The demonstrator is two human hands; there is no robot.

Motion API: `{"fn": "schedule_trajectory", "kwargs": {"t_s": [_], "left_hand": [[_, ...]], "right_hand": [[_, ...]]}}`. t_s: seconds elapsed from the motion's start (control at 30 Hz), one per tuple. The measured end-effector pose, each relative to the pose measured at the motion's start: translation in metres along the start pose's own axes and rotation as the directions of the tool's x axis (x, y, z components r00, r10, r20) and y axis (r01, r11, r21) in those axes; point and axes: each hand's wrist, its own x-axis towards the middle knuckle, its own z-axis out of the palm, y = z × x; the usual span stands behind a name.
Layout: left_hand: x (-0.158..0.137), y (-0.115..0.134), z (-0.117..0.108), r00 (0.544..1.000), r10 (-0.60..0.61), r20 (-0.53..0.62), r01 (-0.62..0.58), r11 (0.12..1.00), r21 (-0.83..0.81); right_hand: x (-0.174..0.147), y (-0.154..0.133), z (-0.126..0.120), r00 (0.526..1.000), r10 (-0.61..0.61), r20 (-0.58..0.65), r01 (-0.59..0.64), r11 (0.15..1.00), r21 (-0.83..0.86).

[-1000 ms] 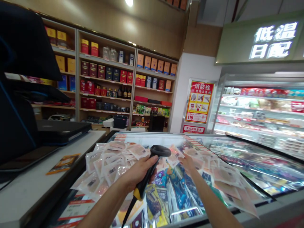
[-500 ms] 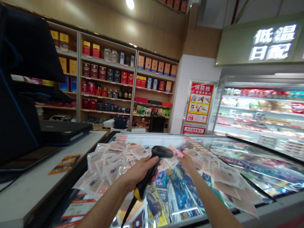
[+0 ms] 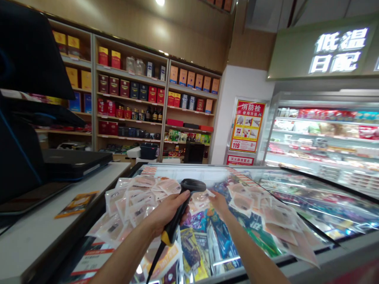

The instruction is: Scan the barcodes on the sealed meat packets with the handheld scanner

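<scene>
My left hand (image 3: 169, 211) is wrapped around the handle of a black barcode scanner (image 3: 194, 184) with a yellow band and a cable running down from its base. The scanner head points right, over the glass top. Just below and right of it, my right hand (image 3: 219, 203) pinches the edge of a flat clear plastic packet (image 3: 201, 200) with pale pinkish contents. The scanner head partly covers this packet. A spread of similar packets (image 3: 127, 207) lies to the left, overlapping one another, and another pile (image 3: 278, 217) lies to the right.
Under the glass of the freezer (image 3: 227, 258) are colourful bags. At left, a white counter (image 3: 29, 244) bears an orange packet (image 3: 76, 204), a black box-like device (image 3: 79, 161) and a dark screen (image 3: 32, 55). Shelves of boxes (image 3: 127, 86) and a refrigerated case (image 3: 322, 138) stand behind.
My right hand has moved left with a packet, closer beneath the scanner head. The scanner has shifted slightly left and up in view, as has much of the background.
</scene>
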Motion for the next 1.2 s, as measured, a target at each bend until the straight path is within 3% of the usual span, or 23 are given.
{"fn": "schedule_trajectory", "kwargs": {"t_s": [0.1, 0.17, 0.23, 0.33, 0.43, 0.5, 0.63, 0.73, 0.9, 1.0, 1.1, 1.2], "left_hand": [[0.003, -0.005, -0.001, 1.0, -0.008, -0.003, 0.008, 1.0, 0.011], [0.006, -0.008, 0.0, 1.0, -0.009, 0.004, 0.009, 1.0, 0.01], [0.009, -0.011, 0.001, 1.0, -0.006, 0.012, 0.006, 1.0, -0.007], [0.014, -0.015, 0.007, 1.0, -0.013, 0.014, 0.013, 0.999, -0.036], [0.019, -0.018, 0.014, 0.999, -0.034, 0.043, 0.036, 0.999, -0.034], [0.022, -0.019, 0.018, 0.997, -0.039, 0.061, 0.041, 0.999, -0.029], [0.025, -0.018, 0.022, 0.997, -0.052, 0.063, 0.054, 0.998, -0.028], [0.022, -0.016, 0.019, 0.997, -0.054, 0.063, 0.056, 0.998, -0.04], [0.016, -0.016, 0.011, 0.998, -0.044, 0.049, 0.046, 0.998, -0.048], [0.01, -0.015, 0.005, 0.999, -0.032, 0.032, 0.033, 0.998, -0.045], [0.003, -0.011, 0.0, 1.0, -0.011, 0.009, 0.011, 0.999, -0.045], [-0.003, -0.007, -0.002, 1.0, 0.008, 0.021, -0.007, 0.998, -0.057]], "right_hand": [[0.001, -0.002, 0.01, 0.997, -0.067, 0.049, 0.077, 0.973, -0.219], [0.003, 0.0, -0.001, 0.998, -0.065, -0.005, 0.059, 0.923, -0.381], [0.005, 0.008, -0.027, 0.992, -0.012, -0.128, -0.061, 0.831, -0.553], [0.004, 0.029, -0.079, 0.929, 0.138, -0.342, -0.336, 0.702, -0.628], [0.0, 0.047, -0.113, 0.882, 0.26, -0.394, -0.465, 0.618, -0.634], [-0.004, 0.051, -0.117, 0.886, 0.276, -0.373, -0.462, 0.592, -0.66], [-0.006, 0.05, -0.103, 0.916, 0.227, -0.332, -0.402, 0.546, -0.735], [-0.003, 0.052, -0.098, 0.929, 0.241, -0.282, -0.371, 0.565, -0.737], [0.003, 0.062, -0.096, 0.958, 0.168, -0.231, -0.269, 0.801, -0.535], [0.004, 0.061, -0.091, 0.957, 0.152, -0.248, -0.203, 0.959, -0.197], [0.003, 0.05, -0.086, 0.95, 0.236, -0.203, -0.188, 0.955, 0.231], [0.003, 0.035, -0.083, 0.944, 0.268, -0.194, -0.19, 0.918, 0.347]]}}
